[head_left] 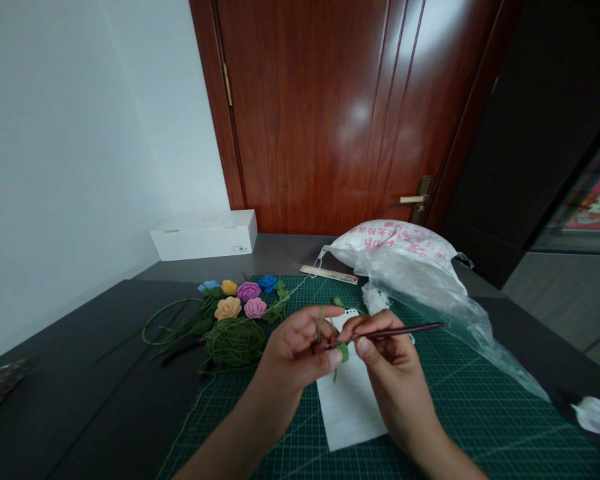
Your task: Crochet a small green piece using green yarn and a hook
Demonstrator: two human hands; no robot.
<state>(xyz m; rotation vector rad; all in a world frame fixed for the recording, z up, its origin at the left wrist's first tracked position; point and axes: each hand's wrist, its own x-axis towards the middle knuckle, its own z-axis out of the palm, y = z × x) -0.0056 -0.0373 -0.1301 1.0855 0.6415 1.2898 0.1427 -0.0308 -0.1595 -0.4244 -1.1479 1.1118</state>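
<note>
My right hand (pixel 387 350) is closed around a dark crochet hook (pixel 410 329) whose tip points left, toward my other hand. Between the thumb and fingers of my left hand (pixel 305 343) sits a small green crocheted piece (pixel 343 351). Green yarn loops over the raised left index finger, and a short green tail hangs below the piece. The hook's tip is close to the piece; whether it passes through a stitch I cannot tell. Under both hands lies a white sheet of paper (pixel 350 413). A ball of green yarn (pixel 235 343) rests to the left.
Several crocheted flowers (pixel 249 291) with green stems lie at the left of the green cutting mat (pixel 260 427). A white box (pixel 205 235) stands behind them. At the back right is a plastic bag of white stuffing (pixel 400 247), with a ruler (pixel 330 274) beside it.
</note>
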